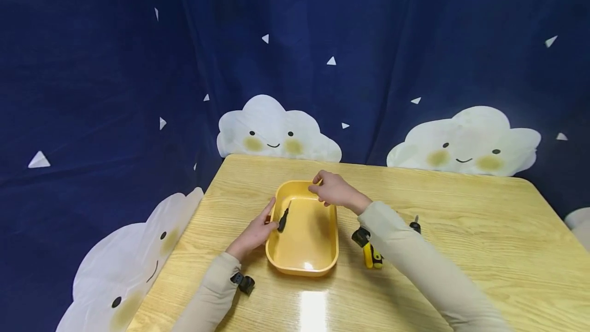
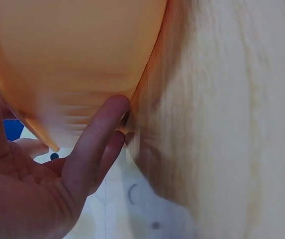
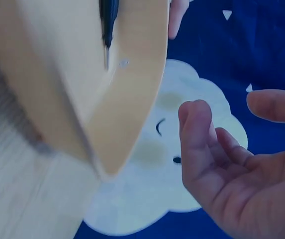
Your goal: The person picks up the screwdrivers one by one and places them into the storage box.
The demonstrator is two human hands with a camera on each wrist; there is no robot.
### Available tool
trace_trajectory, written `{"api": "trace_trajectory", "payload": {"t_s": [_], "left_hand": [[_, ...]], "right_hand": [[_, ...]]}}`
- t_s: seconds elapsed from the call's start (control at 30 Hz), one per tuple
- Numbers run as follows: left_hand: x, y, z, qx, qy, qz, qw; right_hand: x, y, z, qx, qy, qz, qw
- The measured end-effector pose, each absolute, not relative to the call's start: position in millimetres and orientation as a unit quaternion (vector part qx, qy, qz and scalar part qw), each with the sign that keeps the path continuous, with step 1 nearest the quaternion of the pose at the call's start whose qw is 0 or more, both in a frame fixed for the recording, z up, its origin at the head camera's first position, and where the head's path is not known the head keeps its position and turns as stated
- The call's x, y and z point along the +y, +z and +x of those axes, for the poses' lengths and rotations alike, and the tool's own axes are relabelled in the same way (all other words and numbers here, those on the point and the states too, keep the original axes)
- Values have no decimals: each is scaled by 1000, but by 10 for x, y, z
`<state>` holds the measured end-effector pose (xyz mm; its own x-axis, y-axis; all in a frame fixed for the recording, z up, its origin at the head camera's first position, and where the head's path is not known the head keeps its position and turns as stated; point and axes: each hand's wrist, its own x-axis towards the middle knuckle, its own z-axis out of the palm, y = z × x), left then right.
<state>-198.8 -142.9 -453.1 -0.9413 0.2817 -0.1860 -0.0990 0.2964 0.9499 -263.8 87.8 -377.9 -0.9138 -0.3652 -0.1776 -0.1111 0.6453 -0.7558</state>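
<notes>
A yellow-orange plastic tray [image 1: 301,234] stands on the table, with a black-handled screwdriver [image 1: 283,219] lying inside along its left wall. My left hand [image 1: 255,232] grips the tray's left side; its thumb comes over the rim and the fingers lie along the outside. In the left wrist view, fingers of that hand [image 2: 77,169] touch the tray's outer wall [image 2: 77,55]. Over the far right corner of the tray is my right hand [image 1: 335,188]. The right wrist view shows that hand [image 3: 241,169] apart from the tray, fingers loosely bent, thumb separate, holding nothing.
Right of the tray, a yellow and black tool [image 1: 369,256] lies partly behind the right sleeve. A black-handled tool with a metal tip [image 1: 416,225] lies beyond that forearm. A dark blue curtain [image 1: 295,24] with clouds hangs behind the wooden table [image 1: 484,229].
</notes>
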Motion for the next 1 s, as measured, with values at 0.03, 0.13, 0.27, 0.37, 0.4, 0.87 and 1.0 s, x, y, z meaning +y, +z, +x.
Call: {"api": "trace_trajectory", "payload": {"t_s": [0.03, 0.13, 0.27, 0.37, 0.4, 0.87, 1.0], "left_hand": [[-1432, -4530, -1987, 788, 591, 57, 161], [-1438, -4539, -1989, 787, 593, 58, 161], [-1437, -4550, -2000, 788, 592, 57, 158], [-1434, -4546, -2003, 789, 592, 56, 157], [-1432, -4544, -2002, 789, 592, 55, 157], [-1432, -4539, -1984, 785, 594, 58, 165], [-1438, -4532, -1988, 783, 598, 59, 163]], "right_hand": [[926, -3769, -2640, 896, -392, -135, 157], [1066, -3743, -2646, 912, -356, -145, 143], [1233, -3742, -2649, 936, -290, -176, 98], [1334, -3768, -2637, 946, -248, -199, 64], [1366, -3778, -2630, 948, -237, -205, 56], [1749, -3855, -2517, 964, -140, -215, 65], [1858, -3892, -2503, 966, -135, -206, 79]]}}
